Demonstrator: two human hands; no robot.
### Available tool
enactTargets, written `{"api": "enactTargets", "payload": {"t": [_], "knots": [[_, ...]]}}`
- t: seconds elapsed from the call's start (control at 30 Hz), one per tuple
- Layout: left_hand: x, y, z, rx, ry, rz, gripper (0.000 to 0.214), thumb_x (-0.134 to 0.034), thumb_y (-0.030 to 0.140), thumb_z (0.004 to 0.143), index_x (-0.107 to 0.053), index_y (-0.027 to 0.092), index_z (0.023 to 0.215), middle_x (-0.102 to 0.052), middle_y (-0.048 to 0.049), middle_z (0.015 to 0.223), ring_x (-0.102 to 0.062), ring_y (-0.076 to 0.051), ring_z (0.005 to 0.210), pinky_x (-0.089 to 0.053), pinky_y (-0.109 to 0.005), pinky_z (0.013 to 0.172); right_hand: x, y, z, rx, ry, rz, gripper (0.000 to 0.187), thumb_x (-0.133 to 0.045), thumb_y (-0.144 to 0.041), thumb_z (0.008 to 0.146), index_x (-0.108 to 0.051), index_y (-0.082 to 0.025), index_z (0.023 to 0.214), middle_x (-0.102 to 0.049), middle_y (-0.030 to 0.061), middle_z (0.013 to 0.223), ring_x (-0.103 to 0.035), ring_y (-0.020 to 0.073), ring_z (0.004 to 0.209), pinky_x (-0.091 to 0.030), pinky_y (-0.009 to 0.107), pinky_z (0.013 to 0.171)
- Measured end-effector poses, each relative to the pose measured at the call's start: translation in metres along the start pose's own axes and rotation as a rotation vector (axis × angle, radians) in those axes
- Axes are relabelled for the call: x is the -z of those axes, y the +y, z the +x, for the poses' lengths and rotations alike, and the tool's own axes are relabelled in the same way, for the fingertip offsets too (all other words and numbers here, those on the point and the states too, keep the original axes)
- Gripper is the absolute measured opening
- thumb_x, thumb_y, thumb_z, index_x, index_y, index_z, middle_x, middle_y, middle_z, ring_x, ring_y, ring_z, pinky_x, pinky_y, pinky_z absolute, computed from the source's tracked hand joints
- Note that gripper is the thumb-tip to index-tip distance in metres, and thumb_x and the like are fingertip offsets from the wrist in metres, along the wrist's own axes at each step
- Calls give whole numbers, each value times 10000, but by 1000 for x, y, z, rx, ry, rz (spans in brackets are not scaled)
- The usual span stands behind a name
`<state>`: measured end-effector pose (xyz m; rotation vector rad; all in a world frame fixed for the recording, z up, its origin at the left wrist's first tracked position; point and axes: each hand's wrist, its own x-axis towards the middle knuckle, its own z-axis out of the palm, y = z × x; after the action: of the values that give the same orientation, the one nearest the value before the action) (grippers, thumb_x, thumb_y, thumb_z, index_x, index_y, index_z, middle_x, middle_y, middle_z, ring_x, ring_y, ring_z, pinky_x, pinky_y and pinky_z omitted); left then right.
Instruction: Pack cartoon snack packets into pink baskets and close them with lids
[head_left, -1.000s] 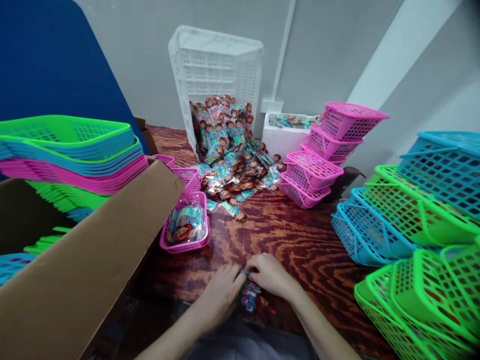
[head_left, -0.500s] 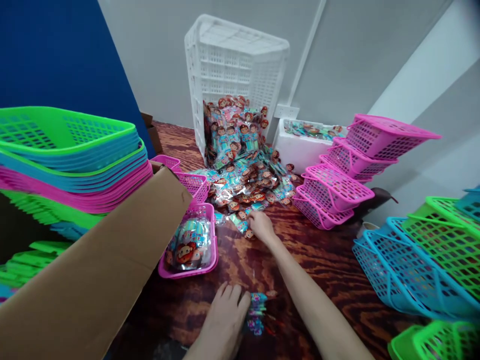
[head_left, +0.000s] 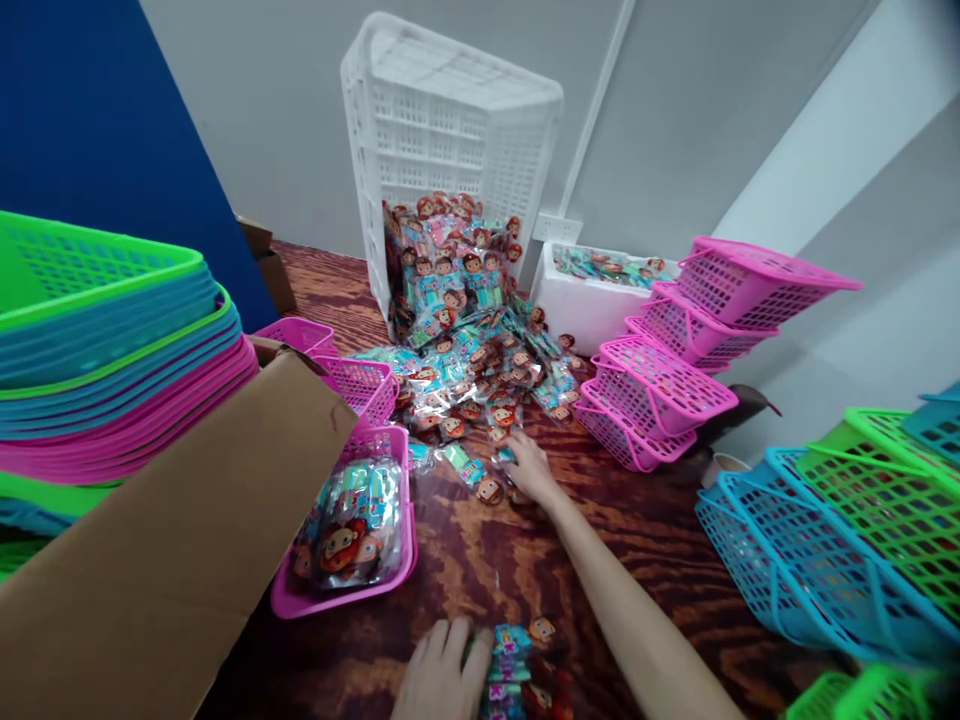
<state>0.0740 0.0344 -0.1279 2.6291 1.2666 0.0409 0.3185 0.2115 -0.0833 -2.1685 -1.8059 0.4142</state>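
Observation:
My right hand [head_left: 529,468] reaches forward to the near edge of a heap of small clear packets [head_left: 480,365], printed with cartoon heads and blue-green bodies. Its fingers are closed on a packet [head_left: 507,456], partly hidden by the hand. Low in the view, my left hand [head_left: 444,668] curls over the left end of a row of similar packets [head_left: 514,668] on the dark wood-grain surface; its fingertips are partly hidden. Between the hands, a loose packet [head_left: 465,466] lies flat. To the left, a pink basket [head_left: 411,530] holds several packets.
Behind the heap, a white crate [head_left: 360,150] lies tipped with packets spilling out. A white foam box [head_left: 574,310] stands beside it. Pink baskets [head_left: 667,385] and blue baskets [head_left: 780,550] are stacked on the right. A cardboard flap [head_left: 187,520] and nested baskets [head_left: 112,350] occupy the left.
The view has shifted somewhat, so the left-hand baskets sit farther left. My right hand has closed on a packet at the heap's near edge. My left hand stays by the row of packets.

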Motion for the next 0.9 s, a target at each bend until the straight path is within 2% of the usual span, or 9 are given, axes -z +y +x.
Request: {"api": "enactTargets", "payload": {"t": [0.07,0.17,0.3,0.43,0.57,0.63,0.7,0.8,0.9], "knots": [[6,1,-1,4,-28,-27,650,-527,-31,807,-570,339,1340,-633,-40,1173,-549,-230,1080,-419,-316,949,9,22,-21,53,-45,33,311,-615,-164,825,-684,-309,1091,-595,-4,1321,-520,177,1237,-378,299,1013],[19,3,-3,6,-86,-118,712,-621,38,740,-524,315,1389,-591,-54,1258,-513,-255,1144,-398,-335,999,20,47,-43,22,-12,58,368,-520,-131,854,-660,-258,1170,-631,34,1258,-585,169,1161,-423,277,978],[36,5,-5,11,-150,-198,809,-610,45,663,-481,279,1428,-553,-62,1316,-478,-271,1180,-367,-351,1042,29,55,-52,-101,53,-5,383,-396,-125,917,-643,-221,1193,-667,65,1195,-617,191,1099,-442,287,937],[42,9,-7,33,-155,-219,823,-569,24,643,-480,272,1422,-531,-63,1343,-453,-270,1207,-353,-355,1050,34,41,-44,-155,67,-94,317,-413,-193,953,-692,-217,1102,-684,84,1140,-600,224,1065,-435,306,908],[41,11,-7,62,-147,-215,806,-591,27,654,-482,285,1410,-511,-60,1351,-448,-263,1209,-344,-346,1052,36,12,-12,-210,92,-173,369,-392,-316,993,-699,-175,1141,-625,179,1220,-498,293,1174,-402,381,957],[40,12,-6,67,-147,-206,804,-608,29,659,-480,285,1410,-510,-61,1345,-447,-264,1210,-341,-343,1052,32,-6,11,-222,62,-182,371,-479,-392,965,-692,-151,1150,-593,204,1270,-460,321,1225,-388,416,985],[39,12,-5,73,-143,-200,798,-610,35,672,-472,284,1418,-514,-62,1335,-445,-267,1212,-337,-350,1058,27,-23,31,-234,-2,-167,413,-640,-405,875,-665,-125,1176,-601,214,1264,-490,332,1211,-400,430,975],[39,13,-5,85,-135,-214,779,-592,43,690,-474,289,1420,-516,-59,1329,-441,-266,1212,-333,-361,1064,26,-39,49,-223,-133,-105,476,-781,-284,740,-646,-97,1156,-683,191,1105,-620,296,1019,-466,391,857],[41,14,-6,85,-132,-249,778,-586,41,681,-482,279,1415,-507,-62,1344,-438,-264,1207,-345,-356,1052,45,-36,52,-78,-268,-12,334,-788,-241,711,-677,-122,1004,-722,75,895,-648,193,767,-476,283,706]]}}
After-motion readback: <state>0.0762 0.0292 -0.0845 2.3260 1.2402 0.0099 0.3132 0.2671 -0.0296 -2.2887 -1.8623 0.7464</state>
